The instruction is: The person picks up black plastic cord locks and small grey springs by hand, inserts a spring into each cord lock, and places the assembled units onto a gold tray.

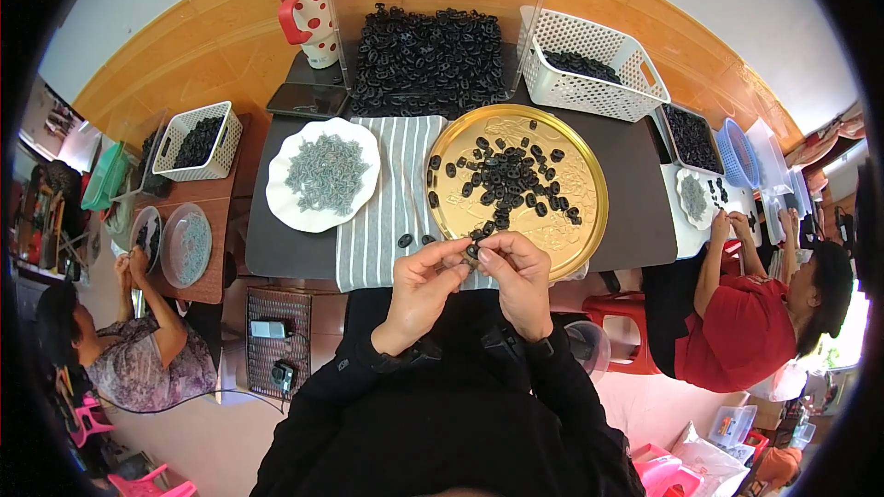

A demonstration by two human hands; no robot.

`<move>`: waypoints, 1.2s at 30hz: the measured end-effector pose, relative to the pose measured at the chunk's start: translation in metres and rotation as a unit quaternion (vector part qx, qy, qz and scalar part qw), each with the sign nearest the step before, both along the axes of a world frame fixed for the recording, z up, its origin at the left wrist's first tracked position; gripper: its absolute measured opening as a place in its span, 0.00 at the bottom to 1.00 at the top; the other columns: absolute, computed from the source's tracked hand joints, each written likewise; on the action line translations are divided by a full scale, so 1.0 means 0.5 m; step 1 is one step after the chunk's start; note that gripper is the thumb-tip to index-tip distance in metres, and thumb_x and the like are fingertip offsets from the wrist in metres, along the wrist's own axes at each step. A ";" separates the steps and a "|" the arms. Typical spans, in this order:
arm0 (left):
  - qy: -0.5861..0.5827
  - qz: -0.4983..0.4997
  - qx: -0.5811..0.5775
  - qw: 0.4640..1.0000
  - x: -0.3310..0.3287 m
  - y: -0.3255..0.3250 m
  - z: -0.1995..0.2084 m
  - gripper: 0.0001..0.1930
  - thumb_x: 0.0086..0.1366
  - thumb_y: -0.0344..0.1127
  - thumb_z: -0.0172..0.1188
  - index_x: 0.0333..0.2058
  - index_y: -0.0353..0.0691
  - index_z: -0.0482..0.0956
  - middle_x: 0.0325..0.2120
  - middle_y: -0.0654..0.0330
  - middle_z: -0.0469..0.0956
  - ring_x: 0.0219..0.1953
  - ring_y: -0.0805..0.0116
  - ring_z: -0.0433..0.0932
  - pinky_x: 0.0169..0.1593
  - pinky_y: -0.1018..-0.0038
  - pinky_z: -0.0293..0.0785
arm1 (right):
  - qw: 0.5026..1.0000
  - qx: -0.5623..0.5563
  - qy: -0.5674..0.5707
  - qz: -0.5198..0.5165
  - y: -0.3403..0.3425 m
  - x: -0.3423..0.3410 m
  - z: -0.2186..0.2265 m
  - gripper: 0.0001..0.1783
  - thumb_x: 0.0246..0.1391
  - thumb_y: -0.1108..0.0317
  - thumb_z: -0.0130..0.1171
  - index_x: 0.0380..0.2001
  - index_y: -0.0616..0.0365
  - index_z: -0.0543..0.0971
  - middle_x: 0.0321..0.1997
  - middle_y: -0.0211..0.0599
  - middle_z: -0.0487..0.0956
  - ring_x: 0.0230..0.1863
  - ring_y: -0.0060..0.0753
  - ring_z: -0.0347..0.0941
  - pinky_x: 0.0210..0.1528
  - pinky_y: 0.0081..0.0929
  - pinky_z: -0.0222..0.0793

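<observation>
My left hand [424, 290] and my right hand [519, 287] meet in front of the table edge, fingertips pinched together. Between them is a small black oval plastic piece [472, 250], partly hidden by the fingers. Just beyond lies a round gold tray [571, 244] with a heap of similar black pieces [502, 176] scattered across it. A white scalloped plate [280, 200] to the left holds a pile of tiny grey pieces [327, 175] that look like springs. Two loose black pieces [405, 240] rest on the grey-and-white striped cloth [391, 188], left of my fingers.
A clear bin [336, 9] of black pieces stands at the back, between a red-dotted tumbler [318, 23] and a white perforated basket [589, 96]. A dark phone [307, 99] lies by the tumbler. People sit at side tables: one left [157, 354], one right in red [741, 331].
</observation>
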State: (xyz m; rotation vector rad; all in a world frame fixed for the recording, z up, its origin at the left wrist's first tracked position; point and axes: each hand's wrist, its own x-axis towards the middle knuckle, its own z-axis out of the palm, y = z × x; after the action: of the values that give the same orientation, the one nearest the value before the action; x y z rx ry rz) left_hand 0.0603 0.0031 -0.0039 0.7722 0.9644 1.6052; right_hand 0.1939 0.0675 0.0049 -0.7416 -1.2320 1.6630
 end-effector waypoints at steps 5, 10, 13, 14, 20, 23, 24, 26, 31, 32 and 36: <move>0.001 0.013 -0.003 1.000 0.000 0.001 -0.002 0.17 0.59 0.17 0.56 0.47 0.33 0.78 0.31 0.66 0.74 0.28 0.82 0.70 0.32 0.85 0.67 | 0.999 0.036 -0.022 0.007 0.000 0.002 -0.014 0.04 0.55 0.79 0.57 0.35 0.66 0.76 0.31 0.26 0.75 0.32 0.14 0.69 0.36 0.13 0.65; 0.017 0.021 0.006 1.000 0.003 0.000 -0.001 0.16 0.60 0.17 0.55 0.47 0.33 0.78 0.32 0.65 0.74 0.29 0.81 0.70 0.33 0.84 0.67 | 0.999 0.049 -0.008 0.003 -0.007 -0.004 -0.016 0.05 0.55 0.80 0.56 0.35 0.66 0.76 0.33 0.28 0.74 0.33 0.15 0.70 0.38 0.14 0.66; 0.021 0.013 0.023 0.999 0.001 0.000 -0.001 0.16 0.60 0.17 0.56 0.47 0.33 0.78 0.32 0.64 0.73 0.30 0.80 0.71 0.34 0.84 0.68 | 0.999 0.051 -0.007 0.006 -0.007 -0.001 -0.016 0.05 0.55 0.81 0.57 0.36 0.66 0.76 0.33 0.28 0.74 0.34 0.15 0.70 0.38 0.15 0.67; 0.018 0.005 0.033 0.999 0.000 -0.001 0.001 0.16 0.60 0.18 0.56 0.47 0.32 0.78 0.32 0.63 0.73 0.31 0.79 0.71 0.34 0.84 0.69 | 0.999 0.042 -0.006 0.013 -0.007 0.000 -0.015 0.05 0.55 0.80 0.57 0.36 0.66 0.76 0.33 0.28 0.74 0.34 0.16 0.70 0.39 0.15 0.67; -0.005 -0.001 0.031 0.999 -0.007 -0.002 -0.007 0.16 0.61 0.18 0.56 0.48 0.33 0.77 0.34 0.61 0.76 0.31 0.78 0.72 0.35 0.83 0.71 | 0.995 0.090 0.010 0.039 -0.008 0.002 -0.017 0.12 0.50 0.83 0.60 0.40 0.65 0.76 0.36 0.31 0.75 0.35 0.18 0.72 0.38 0.16 0.69; -0.013 -0.008 0.030 0.999 -0.008 -0.004 -0.007 0.16 0.60 0.18 0.57 0.48 0.34 0.78 0.36 0.60 0.77 0.32 0.78 0.74 0.35 0.83 0.72 | 0.992 0.119 0.012 0.046 -0.006 0.006 -0.027 0.15 0.49 0.84 0.61 0.42 0.64 0.76 0.38 0.33 0.76 0.36 0.20 0.73 0.37 0.17 0.69; -0.013 -0.008 0.030 0.999 -0.009 -0.005 -0.008 0.16 0.60 0.18 0.57 0.48 0.34 0.78 0.36 0.60 0.77 0.32 0.78 0.74 0.35 0.83 0.72 | 0.992 0.119 0.012 0.046 -0.007 0.006 -0.030 0.15 0.49 0.84 0.61 0.42 0.64 0.76 0.38 0.33 0.76 0.36 0.20 0.73 0.37 0.17 0.69; -0.036 -0.013 0.023 0.999 -0.011 -0.005 -0.012 0.16 0.60 0.18 0.57 0.47 0.34 0.78 0.36 0.59 0.78 0.32 0.77 0.75 0.34 0.83 0.73 | 0.990 0.133 0.012 0.042 -0.007 0.005 -0.034 0.16 0.49 0.84 0.61 0.43 0.63 0.77 0.38 0.35 0.76 0.36 0.21 0.74 0.36 0.17 0.70; -0.028 -0.018 0.034 0.999 -0.015 -0.006 -0.013 0.15 0.59 0.18 0.58 0.46 0.34 0.79 0.35 0.59 0.78 0.32 0.77 0.75 0.32 0.83 0.74 | 0.983 0.180 -0.009 0.027 -0.010 0.007 -0.023 0.18 0.47 0.85 0.61 0.43 0.64 0.77 0.38 0.37 0.76 0.36 0.23 0.75 0.36 0.18 0.70; -0.023 -0.023 0.037 0.999 -0.016 -0.006 -0.013 0.15 0.59 0.18 0.59 0.46 0.34 0.79 0.35 0.59 0.78 0.33 0.76 0.76 0.32 0.83 0.74 | 0.980 0.198 -0.017 0.020 -0.010 0.007 -0.020 0.18 0.47 0.86 0.61 0.43 0.64 0.77 0.38 0.37 0.76 0.36 0.23 0.75 0.36 0.18 0.70; -0.024 -0.028 0.048 0.998 -0.016 -0.006 -0.007 0.15 0.59 0.18 0.59 0.45 0.33 0.79 0.35 0.58 0.78 0.33 0.76 0.76 0.31 0.83 0.74 | 0.977 0.208 -0.033 0.019 -0.012 0.012 -0.020 0.18 0.46 0.86 0.61 0.43 0.65 0.77 0.38 0.39 0.76 0.36 0.24 0.75 0.36 0.18 0.70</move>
State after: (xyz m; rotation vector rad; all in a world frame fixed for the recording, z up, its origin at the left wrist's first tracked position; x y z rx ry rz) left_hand 0.0526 0.0002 -0.0072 0.8151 0.8299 1.6240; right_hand 0.1998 0.0616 -0.0051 -0.5185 -1.5846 1.3522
